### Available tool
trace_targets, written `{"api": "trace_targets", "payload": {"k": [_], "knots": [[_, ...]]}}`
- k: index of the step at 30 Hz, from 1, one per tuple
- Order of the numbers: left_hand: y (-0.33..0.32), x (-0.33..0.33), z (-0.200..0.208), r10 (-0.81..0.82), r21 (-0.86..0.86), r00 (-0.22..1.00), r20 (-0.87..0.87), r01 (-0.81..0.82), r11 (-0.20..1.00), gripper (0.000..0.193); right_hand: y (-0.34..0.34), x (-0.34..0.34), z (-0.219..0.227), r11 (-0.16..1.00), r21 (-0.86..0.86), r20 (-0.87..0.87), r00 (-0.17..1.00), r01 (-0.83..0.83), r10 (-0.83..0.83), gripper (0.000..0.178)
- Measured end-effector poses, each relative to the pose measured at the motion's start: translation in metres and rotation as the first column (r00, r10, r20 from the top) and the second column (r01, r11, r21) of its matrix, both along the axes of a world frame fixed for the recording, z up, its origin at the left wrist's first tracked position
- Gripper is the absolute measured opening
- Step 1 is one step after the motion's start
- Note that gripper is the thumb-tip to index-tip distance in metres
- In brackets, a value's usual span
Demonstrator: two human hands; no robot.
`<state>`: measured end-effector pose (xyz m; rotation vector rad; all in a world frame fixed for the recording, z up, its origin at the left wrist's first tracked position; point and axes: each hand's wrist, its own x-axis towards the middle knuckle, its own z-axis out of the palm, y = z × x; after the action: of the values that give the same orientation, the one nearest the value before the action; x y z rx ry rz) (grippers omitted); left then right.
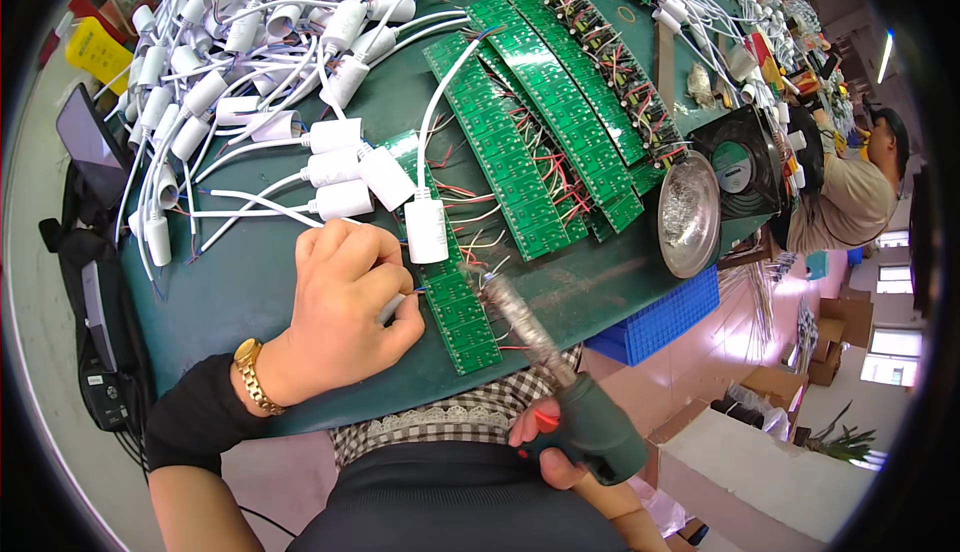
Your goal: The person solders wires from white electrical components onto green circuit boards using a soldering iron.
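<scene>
My left hand (345, 302), with a gold watch at the wrist, is closed in a pinch on a white cable (392, 306), most of it hidden by the fingers. The cable's thin wire ends reach the edge of a narrow green circuit board strip (460, 317) with red and white wires along its side. My right hand (550, 447) grips a dark green soldering gun (602, 430) with a red trigger, its tip pointing up and left at the strip. A white cylindrical lamp holder (426, 232) lies across the strip, beside several similar holders (340, 199).
A large heap of white corded holders (230, 92) covers the far left. Stacked green circuit boards (530, 122) lie beyond the strip. At right are a metal dish (689, 214), a black fan (738, 164) and a blue crate (655, 322). Another person (850, 192) sits farther right.
</scene>
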<state>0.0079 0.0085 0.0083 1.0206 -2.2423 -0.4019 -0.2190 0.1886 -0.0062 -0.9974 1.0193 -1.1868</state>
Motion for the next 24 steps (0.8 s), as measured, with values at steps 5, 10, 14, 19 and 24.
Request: {"api": "trace_targets", "payload": {"k": [5, 10, 14, 19, 24], "knots": [[0.000, 0.003, -0.002, 0.002, 0.010, 1.000, 0.025, -0.003, 1.000, 0.019, 0.001, -0.022, 0.004, 0.930, 0.048, -0.634, 0.708, -0.365, 0.311, 0.041], [-0.001, 0.001, -0.002, -0.002, 0.009, 1.000, 0.023, 0.002, 1.000, 0.021, 0.012, -0.015, -0.007, 0.982, 0.124, -0.404, 0.897, -0.142, 0.181, 0.047], [0.000, 0.002, -0.002, 0.003, 0.007, 1.000, 0.016, -0.003, 1.000, 0.021, 0.011, -0.016, -0.009, 0.970, 0.190, -0.299, 0.931, -0.154, 0.207, 0.047], [-0.002, 0.000, -0.003, 0.002, 0.000, 1.000, 0.016, -0.002, 1.000, 0.021, 0.026, -0.024, -0.030, 0.978, 0.163, -0.440, 0.878, -0.127, 0.187, 0.041], [0.000, 0.000, -0.003, 0.009, 0.005, 1.000, 0.011, -0.009, 1.000, 0.021, 0.004, -0.011, 0.006, 0.977, 0.064, -0.689, 0.699, -0.201, 0.189, 0.029]]}}
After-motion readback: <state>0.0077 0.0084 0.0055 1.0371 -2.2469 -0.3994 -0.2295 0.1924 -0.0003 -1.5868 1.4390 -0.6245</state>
